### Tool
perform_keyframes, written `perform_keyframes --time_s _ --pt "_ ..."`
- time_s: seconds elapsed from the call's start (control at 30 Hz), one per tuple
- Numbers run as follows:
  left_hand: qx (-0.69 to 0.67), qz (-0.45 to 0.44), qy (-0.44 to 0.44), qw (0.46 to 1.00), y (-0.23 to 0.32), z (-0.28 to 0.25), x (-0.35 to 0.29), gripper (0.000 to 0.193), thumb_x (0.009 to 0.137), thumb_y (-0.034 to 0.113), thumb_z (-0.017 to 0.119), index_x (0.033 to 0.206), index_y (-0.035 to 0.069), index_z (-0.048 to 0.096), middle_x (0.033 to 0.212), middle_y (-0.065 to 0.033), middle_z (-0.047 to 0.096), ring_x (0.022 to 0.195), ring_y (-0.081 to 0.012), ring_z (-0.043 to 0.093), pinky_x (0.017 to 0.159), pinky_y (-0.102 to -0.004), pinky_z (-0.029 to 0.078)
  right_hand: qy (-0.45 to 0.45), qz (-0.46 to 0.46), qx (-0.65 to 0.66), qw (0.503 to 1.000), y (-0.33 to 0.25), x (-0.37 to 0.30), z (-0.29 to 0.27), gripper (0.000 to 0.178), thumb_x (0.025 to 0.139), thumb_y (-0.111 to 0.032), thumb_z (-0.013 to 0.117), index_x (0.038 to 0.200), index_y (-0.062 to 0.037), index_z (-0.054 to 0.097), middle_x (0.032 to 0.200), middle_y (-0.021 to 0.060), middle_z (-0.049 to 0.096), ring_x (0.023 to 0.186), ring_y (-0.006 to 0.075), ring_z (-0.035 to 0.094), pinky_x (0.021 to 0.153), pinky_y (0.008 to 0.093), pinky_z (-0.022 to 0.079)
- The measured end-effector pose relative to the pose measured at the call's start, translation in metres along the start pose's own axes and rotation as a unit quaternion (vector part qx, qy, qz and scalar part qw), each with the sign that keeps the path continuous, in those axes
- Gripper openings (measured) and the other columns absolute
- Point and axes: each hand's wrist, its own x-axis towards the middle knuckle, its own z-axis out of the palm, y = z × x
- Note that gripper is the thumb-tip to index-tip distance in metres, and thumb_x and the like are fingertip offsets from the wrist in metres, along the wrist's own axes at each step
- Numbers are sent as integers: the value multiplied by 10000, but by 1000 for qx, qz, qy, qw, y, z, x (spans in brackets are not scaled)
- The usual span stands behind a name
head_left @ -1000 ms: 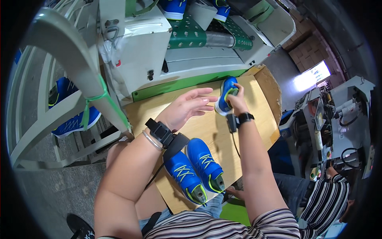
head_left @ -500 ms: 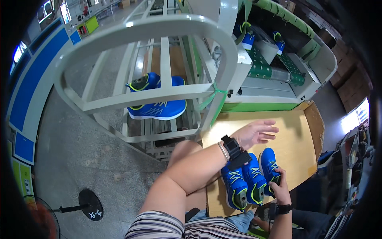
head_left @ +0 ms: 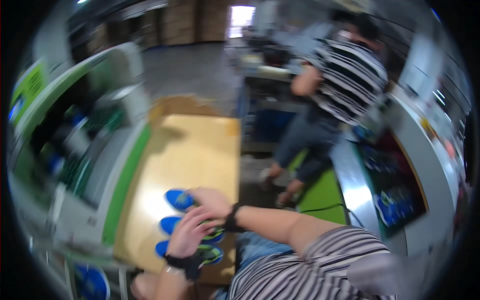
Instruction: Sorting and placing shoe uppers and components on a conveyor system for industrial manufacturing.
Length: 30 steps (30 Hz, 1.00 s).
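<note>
Three blue shoes with yellow-green trim lie side by side on a light wooden table (head_left: 200, 150), partly covered by my hands. My right hand (head_left: 211, 201) is over the heel of the far shoe (head_left: 177, 199) and appears closed round it, though motion blur softens its fingers. Above the middle shoe (head_left: 169, 224) is my left hand (head_left: 187, 232), its fingers stretched out and apart, close to the right hand. The near shoe (head_left: 161, 248) pokes out from under my left hand and wrist.
A white and green machine (head_left: 117, 165) borders the table's left side. Cardboard (head_left: 185, 104) edges its far end. A person in a striped shirt (head_left: 352, 82) bends over at the far right. More blue shoes (head_left: 392, 206) sit in a unit at right; another shoe (head_left: 92, 282) is at lower left.
The view has swung to the right, bringing the other person into sight. My left hand has come back from over the table to the shoes. The right hand stays at the same shoe.
</note>
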Motion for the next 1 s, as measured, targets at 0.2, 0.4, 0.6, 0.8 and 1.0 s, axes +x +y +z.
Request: perform_keyframes --time_s 0.2,0.4,0.6,0.8,1.0 --pt "12 -12 -27 999 -12 7 15 387 1044 213 471 1393 47 451 1295 -196 600 1063 -322 657 904 -426 536 44 2 -60 997 24 -24 -7 487 852 -296 689 1260 -84 530 941 162 647 895 368 653 762 462 513" --pt "30 -8 -27 999 -14 7 10 394 1039 265 506 1383 78 465 1262 -175 607 1056 -320 655 885 -428 549 44 16 -53 998 22 -28 -2 477 856 -302 678 1260 -95 531 945 162 649 912 365 651 765 460 514" --pt "34 -6 -22 999 -8 5 6 401 1035 247 508 1391 68 456 1270 -188 604 1053 -325 655 890 -430 546 37 7 -60 997 17 -21 -3 467 863 -304 674 1259 -101 534 960 164 655 928 358 653 771 454 517" --pt "30 -8 -27 999 -11 4 10 405 1034 225 501 1401 61 444 1273 -195 601 1065 -334 652 902 -439 538 81 -16 -37 996 18 -23 -3 354 838 -243 663 1145 -102 559 908 173 649 869 389 659 734 468 522" --pt "31 -14 -32 999 -11 8 11 402 1041 220 485 1403 52 437 1285 -198 594 1081 -339 647 917 -446 530 34 3 -58 998 23 -24 -6 469 884 -337 670 1261 -93 534 962 158 655 913 362 655 757 450 521"
